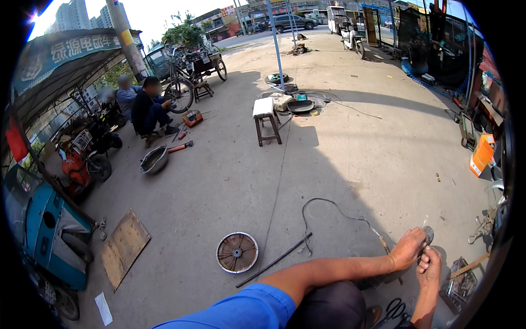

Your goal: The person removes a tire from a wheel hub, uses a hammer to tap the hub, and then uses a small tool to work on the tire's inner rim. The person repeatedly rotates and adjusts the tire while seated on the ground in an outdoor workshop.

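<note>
My left hand [409, 248] and my right hand [430, 267] are close together at the lower right, both with fingers closed. Between them a small dark grey rounded piece [428, 234] sticks up past the fingertips; its kind cannot be made out. Beside my left hand, a slim wooden-handled tool [385, 244] lies at the end of a thin black cord [323, 199] that curls over the ground. Left of my forearm are a brown-faced round wheel hub [237, 252] and a long black rod [274, 260]. Black-handled scissors [393, 310] lie below my hands.
An open box of small parts [459, 286] stands right of my right hand. Farther off are a stool [265, 122], a dark basin [154, 159], a flat board [125, 248] and an orange-white box [482, 155]. Two people crouch by a bicycle [179, 94] at the far left.
</note>
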Available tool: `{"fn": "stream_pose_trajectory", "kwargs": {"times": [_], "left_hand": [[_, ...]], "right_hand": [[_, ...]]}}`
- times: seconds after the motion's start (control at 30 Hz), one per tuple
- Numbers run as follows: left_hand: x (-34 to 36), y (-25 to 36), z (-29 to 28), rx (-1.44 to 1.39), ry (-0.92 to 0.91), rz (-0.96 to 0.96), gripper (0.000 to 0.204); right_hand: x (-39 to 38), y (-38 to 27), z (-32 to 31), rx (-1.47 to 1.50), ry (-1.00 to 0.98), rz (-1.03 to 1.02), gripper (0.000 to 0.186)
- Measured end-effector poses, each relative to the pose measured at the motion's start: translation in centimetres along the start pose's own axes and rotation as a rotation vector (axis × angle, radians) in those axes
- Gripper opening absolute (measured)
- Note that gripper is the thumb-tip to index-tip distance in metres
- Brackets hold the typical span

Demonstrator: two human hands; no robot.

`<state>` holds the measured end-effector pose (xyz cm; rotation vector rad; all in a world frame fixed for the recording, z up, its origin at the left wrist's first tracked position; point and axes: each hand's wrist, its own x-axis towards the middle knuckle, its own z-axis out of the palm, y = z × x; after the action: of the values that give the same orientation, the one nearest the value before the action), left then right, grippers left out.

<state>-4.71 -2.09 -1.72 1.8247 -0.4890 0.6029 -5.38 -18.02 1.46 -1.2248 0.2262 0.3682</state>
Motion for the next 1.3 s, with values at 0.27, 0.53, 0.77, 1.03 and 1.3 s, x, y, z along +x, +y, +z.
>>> {"fn": "stream_pose_trajectory", "kwargs": {"times": [0.27,0.53,0.77,1.03,1.3], "left_hand": [[0.0,-0.1,-0.5,0.011,0.029,-0.014,0.010],[-0.6,0.0,0.2,-0.021,-0.009,-0.065,0.005],[-0.7,0.4,-1.1,-0.025,-0.046,-0.032,0.005],[-0.1,0.8,-2.3,0.109,-0.047,-0.249,0.029],[1.0,1.4,-2.7,0.177,-0.092,-0.236,0.025]], "right_hand": [[-0.4,0.2,1.3,-0.158,0.035,-0.166,0.018],[-0.5,0.5,0.4,-0.033,-0.043,-0.050,0.020],[-0.1,1.4,0.5,0.014,0.005,-0.082,0.017],[-1.3,-0.5,-0.7,0.013,0.108,-0.144,0.022],[-3.6,1.7,-3.2,-0.184,0.189,-0.184,0.020]]}}
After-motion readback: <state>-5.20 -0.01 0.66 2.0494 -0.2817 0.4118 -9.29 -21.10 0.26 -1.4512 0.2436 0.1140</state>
